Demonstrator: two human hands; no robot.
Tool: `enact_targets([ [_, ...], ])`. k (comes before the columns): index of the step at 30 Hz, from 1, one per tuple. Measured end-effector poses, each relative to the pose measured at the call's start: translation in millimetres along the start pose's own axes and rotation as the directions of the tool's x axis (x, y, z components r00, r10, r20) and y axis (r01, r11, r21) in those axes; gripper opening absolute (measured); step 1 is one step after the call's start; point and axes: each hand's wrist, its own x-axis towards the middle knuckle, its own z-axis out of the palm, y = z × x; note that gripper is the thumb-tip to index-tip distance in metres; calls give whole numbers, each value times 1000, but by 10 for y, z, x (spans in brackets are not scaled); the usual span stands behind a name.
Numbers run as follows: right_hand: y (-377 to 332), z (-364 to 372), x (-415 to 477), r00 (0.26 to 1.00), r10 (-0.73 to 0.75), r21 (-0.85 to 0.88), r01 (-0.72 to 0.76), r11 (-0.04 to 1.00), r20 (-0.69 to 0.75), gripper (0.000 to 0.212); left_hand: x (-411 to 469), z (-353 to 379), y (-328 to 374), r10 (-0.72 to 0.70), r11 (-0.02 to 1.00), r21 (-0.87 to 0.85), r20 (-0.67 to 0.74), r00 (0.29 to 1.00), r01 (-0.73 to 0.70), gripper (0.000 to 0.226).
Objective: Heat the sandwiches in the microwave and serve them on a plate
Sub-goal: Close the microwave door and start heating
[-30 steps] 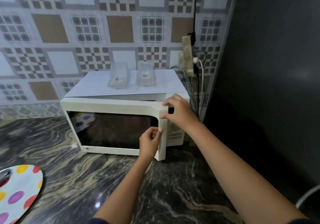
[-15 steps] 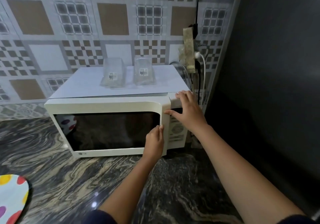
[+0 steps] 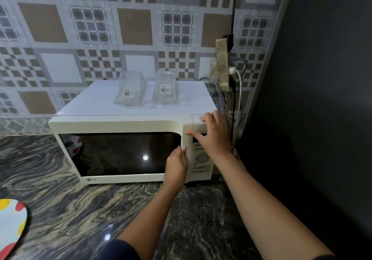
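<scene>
A white microwave (image 3: 120, 124) stands on the dark marbled counter (image 3: 60, 209) with its door (image 3: 124, 153) flush against the body. My left hand (image 3: 177, 165) presses its curled fingers against the door's right edge. With fingers spread, my right hand (image 3: 213, 135) rests on the microwave's top right corner, above the control panel (image 3: 201, 159). A polka-dot plate (image 3: 10, 225) lies at the counter's left edge, partly cut off. No sandwich shows; the dark window hides the inside.
Two clear plastic containers (image 3: 129, 91) (image 3: 165, 90) with barcode labels sit on top of the microwave. A power strip (image 3: 222, 64) with cables hangs on the tiled wall behind its right side. A dark wall (image 3: 322, 98) closes off the right.
The microwave door has swung from ajar to fully shut under my left hand. My right hand stayed at the top right corner. The view shifted right, so less of the plate shows.
</scene>
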Motion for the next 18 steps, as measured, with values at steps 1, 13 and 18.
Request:
enact_targets([
  [1, 11, -11, 12, 1000, 4, 27, -4, 1000, 16, 55, 0, -6, -21, 11, 1000, 9, 6, 1000, -11, 36],
  [13, 303, 133, -501, 970, 245, 384, -225, 896, -3, 89, 12, -22, -184, -26, 992, -126, 45, 999, 31, 41],
  [18, 481, 344, -925, 868, 403, 392, -493, 777, 291, 81, 6, 2, -239, -50, 975, -214, 51, 997, 60, 45],
])
